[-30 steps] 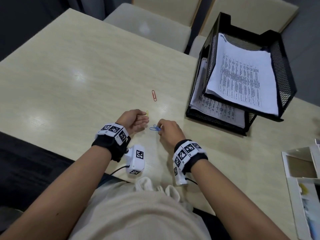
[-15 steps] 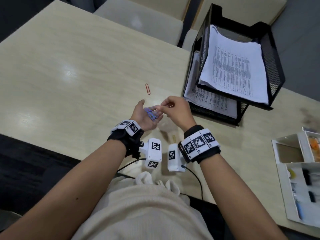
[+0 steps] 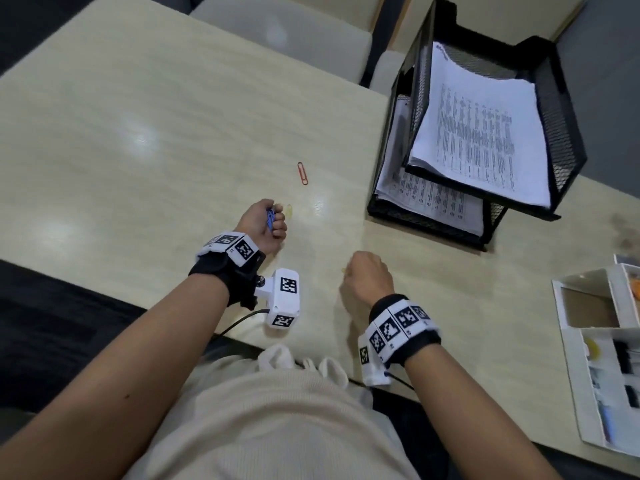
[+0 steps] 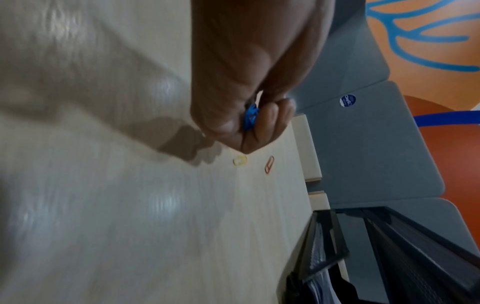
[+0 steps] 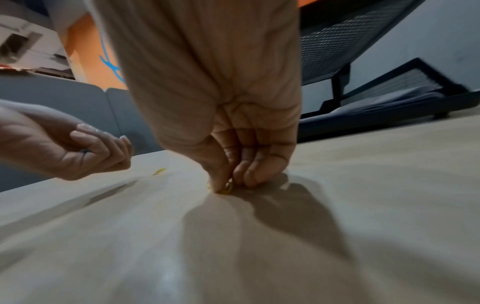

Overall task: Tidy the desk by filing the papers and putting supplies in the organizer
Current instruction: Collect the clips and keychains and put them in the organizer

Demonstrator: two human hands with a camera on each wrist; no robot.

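My left hand (image 3: 268,221) is curled round blue paper clips (image 3: 269,216), which also show between its fingers in the left wrist view (image 4: 249,117). Just beyond it a yellow clip (image 3: 289,211) lies on the desk, and a red paper clip (image 3: 303,173) lies farther out. My right hand (image 3: 363,273) is down on the desk nearer to me, its thumb and fingertips pinching a second yellow clip (image 5: 226,188) against the surface. The black mesh paper tray (image 3: 561,109) at the back right holds printed sheets (image 3: 481,133) on both tiers.
A white compartment organizer (image 3: 588,292) sits at the desk's right edge with small supplies in it. Two padded chairs (image 3: 287,32) stand behind the desk. The desk's front edge runs close to my body.
My hands have separated: the left closed over the blue clips and moved left, the right dropped to the desk near me and pinches a yellow clip.
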